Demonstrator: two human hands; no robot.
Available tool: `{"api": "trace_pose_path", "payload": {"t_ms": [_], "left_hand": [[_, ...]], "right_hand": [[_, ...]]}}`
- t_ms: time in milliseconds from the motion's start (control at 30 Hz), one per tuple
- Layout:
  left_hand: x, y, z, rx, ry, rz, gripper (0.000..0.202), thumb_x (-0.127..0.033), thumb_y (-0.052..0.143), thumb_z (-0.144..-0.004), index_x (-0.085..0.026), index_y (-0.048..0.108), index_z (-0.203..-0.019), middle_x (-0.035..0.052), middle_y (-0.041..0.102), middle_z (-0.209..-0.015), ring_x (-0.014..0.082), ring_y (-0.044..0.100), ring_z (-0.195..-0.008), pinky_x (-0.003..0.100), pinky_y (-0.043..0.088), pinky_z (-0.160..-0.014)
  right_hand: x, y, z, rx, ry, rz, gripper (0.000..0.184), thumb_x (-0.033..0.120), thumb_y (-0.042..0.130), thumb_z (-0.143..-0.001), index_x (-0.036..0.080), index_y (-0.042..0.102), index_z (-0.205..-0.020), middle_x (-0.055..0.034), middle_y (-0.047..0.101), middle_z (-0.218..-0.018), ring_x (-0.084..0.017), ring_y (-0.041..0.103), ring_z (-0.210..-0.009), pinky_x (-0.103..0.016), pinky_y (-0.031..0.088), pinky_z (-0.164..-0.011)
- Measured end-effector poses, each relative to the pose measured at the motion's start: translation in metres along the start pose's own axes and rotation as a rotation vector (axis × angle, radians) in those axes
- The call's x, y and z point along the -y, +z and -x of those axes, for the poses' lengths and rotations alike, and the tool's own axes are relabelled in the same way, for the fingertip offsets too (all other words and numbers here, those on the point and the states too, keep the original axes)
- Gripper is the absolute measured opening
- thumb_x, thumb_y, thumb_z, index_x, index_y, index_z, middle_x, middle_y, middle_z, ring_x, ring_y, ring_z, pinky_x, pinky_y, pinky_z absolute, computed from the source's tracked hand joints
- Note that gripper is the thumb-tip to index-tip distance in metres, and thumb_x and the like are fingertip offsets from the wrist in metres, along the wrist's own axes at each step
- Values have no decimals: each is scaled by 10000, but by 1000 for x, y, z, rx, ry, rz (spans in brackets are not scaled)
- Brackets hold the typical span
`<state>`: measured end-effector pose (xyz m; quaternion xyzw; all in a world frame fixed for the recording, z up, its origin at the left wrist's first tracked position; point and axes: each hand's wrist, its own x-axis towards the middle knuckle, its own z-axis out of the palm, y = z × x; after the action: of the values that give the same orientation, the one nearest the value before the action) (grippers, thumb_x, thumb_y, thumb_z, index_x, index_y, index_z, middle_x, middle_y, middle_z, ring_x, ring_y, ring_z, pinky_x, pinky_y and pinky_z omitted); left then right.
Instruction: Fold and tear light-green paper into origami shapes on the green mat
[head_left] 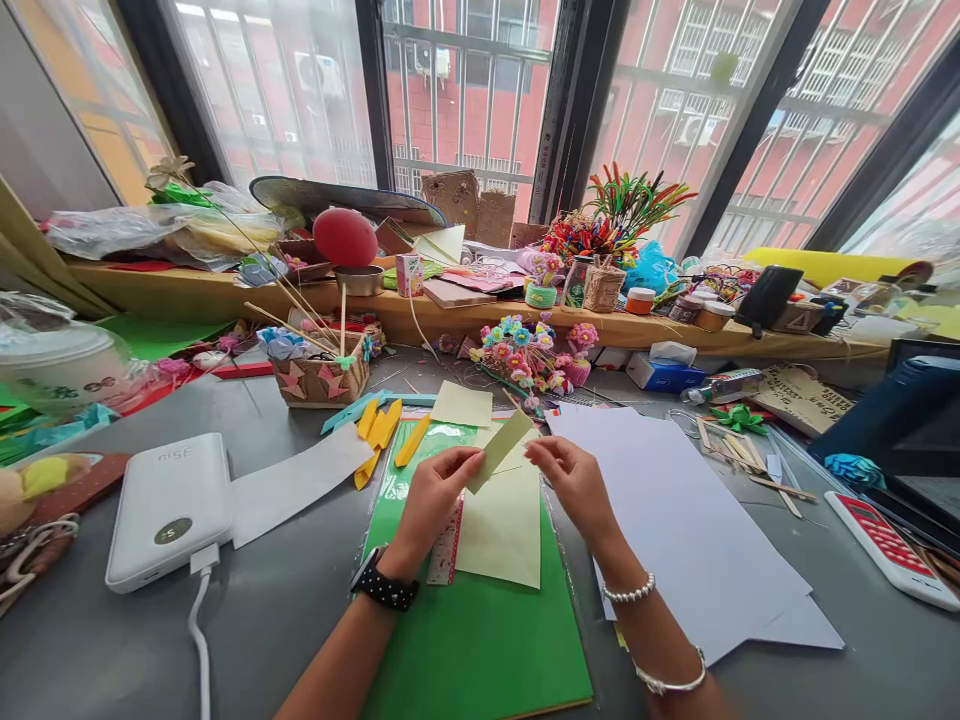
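Note:
My left hand [437,492] and my right hand [571,477] are both pinched on a small pale yellow strip of paper [501,449], held just above the desk. Under it lies a larger pale yellow sheet [501,528] on a green cutting mat [480,630]. A ruler [446,552] lies on the mat by my left wrist, which wears a black watch. My right wrist wears two bracelets.
White paper sheets [682,510] lie to the right, a white power bank [169,505] with its cable to the left. Yellow clips [379,430], a small basket [319,380], paper flowers [525,355], a red calculator [889,545] and craft clutter line the window ledge [225,292].

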<state>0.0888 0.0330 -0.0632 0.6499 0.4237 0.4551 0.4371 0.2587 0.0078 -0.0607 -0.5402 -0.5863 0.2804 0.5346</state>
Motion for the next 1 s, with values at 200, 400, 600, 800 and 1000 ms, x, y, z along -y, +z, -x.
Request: {"api": "trace_pose_path", "payload": {"t_ms": [200,400,600,800,1000], "left_hand": [[-3,5,3,117,-35,-1,255,-338,495,-748,-128,627,-804,55,651,-801,163,587,-742,253,473,-638],[7,11,5,20,254,-258,295,-281,549,-730,-167,552,-1002,71,594,-938,162,569,-780,321,478,-712],[10,16,7,58,355,-392,323,-262,550,-733,-179,531,-1044,74,573,-959,180,545,-842,344,479,-731],[3,13,8,109,155,-88,358,-313,570,-711,-172,524,-1037,76,579,-977,170,586,-810,324,508,-719],[-3,11,8,193,-28,154,427,-294,627,-660,-158,512,-1049,80,603,-933,206,573,-881,352,492,-761]], "right_hand": [[4,10,5,53,7,-19,252,366,489,-754,154,576,-651,-37,621,-633,-156,593,-631,-248,462,-580],[3,12,7,90,-8,212,218,300,497,-739,165,554,-578,-16,605,-544,-126,539,-490,-221,412,-474],[7,16,11,96,-65,239,197,282,493,-746,166,559,-600,-16,605,-570,-127,556,-523,-222,434,-511],[13,13,10,145,-83,164,215,350,534,-736,170,592,-634,-22,624,-623,-134,567,-582,-229,445,-564],[13,10,8,125,-52,152,254,406,553,-714,174,605,-626,-17,627,-623,-135,551,-575,-232,423,-558]]}}
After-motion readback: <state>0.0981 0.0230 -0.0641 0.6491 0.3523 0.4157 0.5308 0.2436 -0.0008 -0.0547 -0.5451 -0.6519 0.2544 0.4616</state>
